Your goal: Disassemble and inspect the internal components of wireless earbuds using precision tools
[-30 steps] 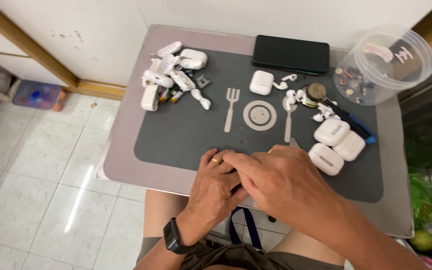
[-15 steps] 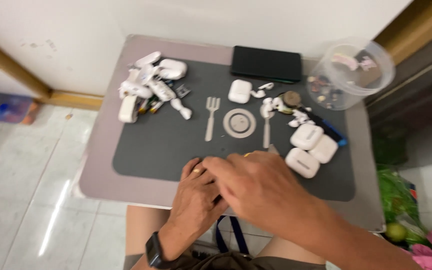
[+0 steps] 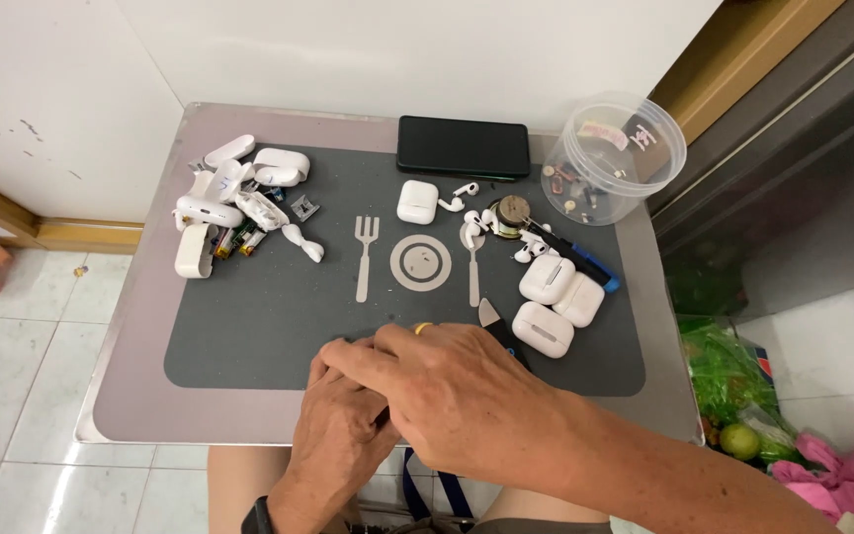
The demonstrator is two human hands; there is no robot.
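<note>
Clear round tub point(image 3: 627, 158) at the tray's point(image 3: 140, 326) far right corner, small coloured bits inside. Black phone point(image 3: 463, 146) along the far edge. White earbud cases point(image 3: 557, 302) right, broken white shells point(image 3: 239, 203) left. Dark grey mat point(image 3: 249, 316) with fork-and-plate print. White wall, tiled floor. Right hand point(image 3: 467, 396) lies over left hand point(image 3: 348, 435) at the near edge, both curled; what they grip cannot be told. A pointed tool point(image 3: 491, 316) pokes out beside them.

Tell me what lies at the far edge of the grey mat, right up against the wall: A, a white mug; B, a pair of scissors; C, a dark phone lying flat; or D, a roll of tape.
C: a dark phone lies flat at the far edge of the grey mat, left of the clear round tub.
</note>
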